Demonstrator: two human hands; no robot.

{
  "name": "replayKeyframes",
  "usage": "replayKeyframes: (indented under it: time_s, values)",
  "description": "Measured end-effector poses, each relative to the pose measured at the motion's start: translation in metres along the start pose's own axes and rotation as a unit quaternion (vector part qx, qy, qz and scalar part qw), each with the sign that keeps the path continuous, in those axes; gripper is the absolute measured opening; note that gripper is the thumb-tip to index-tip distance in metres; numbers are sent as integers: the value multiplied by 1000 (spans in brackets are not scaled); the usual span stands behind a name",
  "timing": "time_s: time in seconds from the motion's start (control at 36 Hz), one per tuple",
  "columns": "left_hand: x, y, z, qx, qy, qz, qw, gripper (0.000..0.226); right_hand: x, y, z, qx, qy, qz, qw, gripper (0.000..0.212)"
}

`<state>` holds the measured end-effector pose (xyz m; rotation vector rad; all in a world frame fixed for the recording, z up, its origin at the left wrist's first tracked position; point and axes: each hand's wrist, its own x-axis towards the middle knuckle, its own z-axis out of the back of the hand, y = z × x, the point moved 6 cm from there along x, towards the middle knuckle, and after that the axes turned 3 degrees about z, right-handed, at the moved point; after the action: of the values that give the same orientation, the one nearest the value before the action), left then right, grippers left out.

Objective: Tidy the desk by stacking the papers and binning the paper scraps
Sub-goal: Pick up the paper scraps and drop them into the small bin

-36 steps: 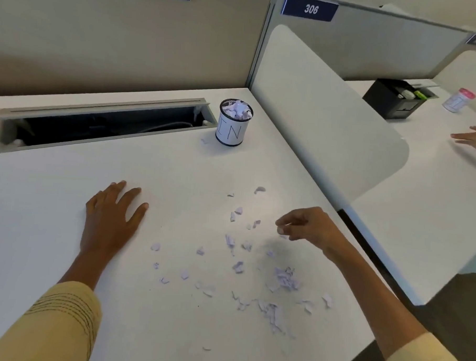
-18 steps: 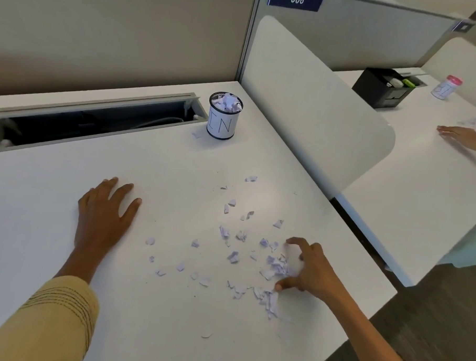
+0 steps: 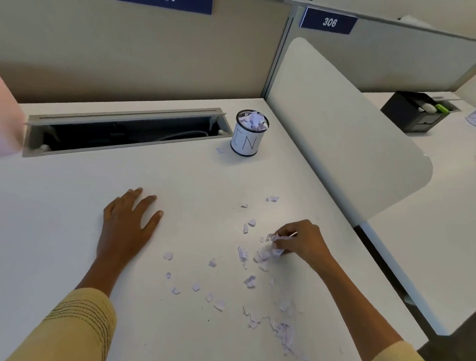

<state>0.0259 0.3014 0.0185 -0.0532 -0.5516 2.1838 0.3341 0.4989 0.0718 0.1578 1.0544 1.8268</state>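
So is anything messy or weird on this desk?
Yes. Torn paper scraps are scattered over the desk in front of the person. One scrap lies beside the bin, which is heaped to its rim. The right hand pinches a few scraps; the left hand rests flat.

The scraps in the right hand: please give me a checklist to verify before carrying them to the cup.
1. Right hand pinches scraps: ok.
2. Grip holds every gathered scrap: cannot tell.
3. Cup upright on the desk: ok.
4. Room left in the cup: not ok, paper already reaches above the rim.
5. Path from hand to cup free: ok.
6. Left hand flat, away from the path: ok.
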Motion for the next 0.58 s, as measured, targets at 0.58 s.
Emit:
replayKeyframes:
  time_s: [0.58]
  values:
    - [2,1,-2,-4,22,16,1000,69,210,182,83,-43,-123,113,985,24]
